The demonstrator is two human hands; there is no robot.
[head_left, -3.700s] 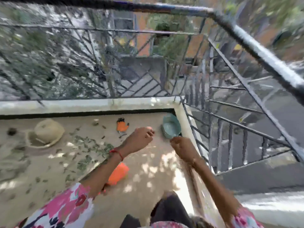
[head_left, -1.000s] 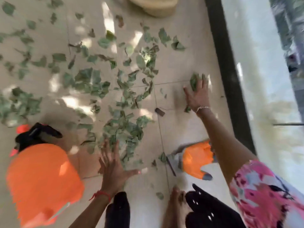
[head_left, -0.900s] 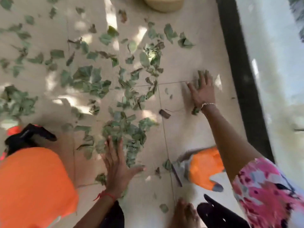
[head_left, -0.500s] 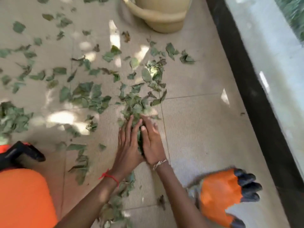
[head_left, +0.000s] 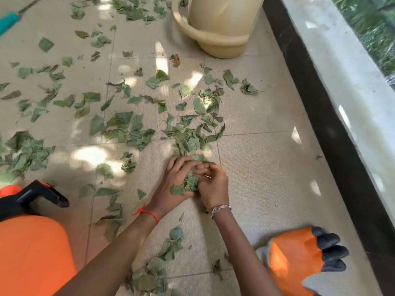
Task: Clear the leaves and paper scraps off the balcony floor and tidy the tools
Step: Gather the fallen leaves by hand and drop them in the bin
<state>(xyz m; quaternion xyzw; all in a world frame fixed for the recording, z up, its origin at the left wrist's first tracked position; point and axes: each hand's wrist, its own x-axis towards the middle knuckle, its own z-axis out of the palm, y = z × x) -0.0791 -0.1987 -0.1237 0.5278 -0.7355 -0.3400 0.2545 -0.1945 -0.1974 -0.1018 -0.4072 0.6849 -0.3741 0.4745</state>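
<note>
Head view: left hand (head_left: 174,182) and right hand (head_left: 214,185), apart a second ago, now grip one clump of torn green leaves (head_left: 188,185); beige tiled floor (head_left: 267,178) mostly uncleared

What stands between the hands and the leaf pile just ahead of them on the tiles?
Nothing visible does. The left hand and right hand clasp a bunch of leaves, and the leaf pile lies right beyond them.
</note>
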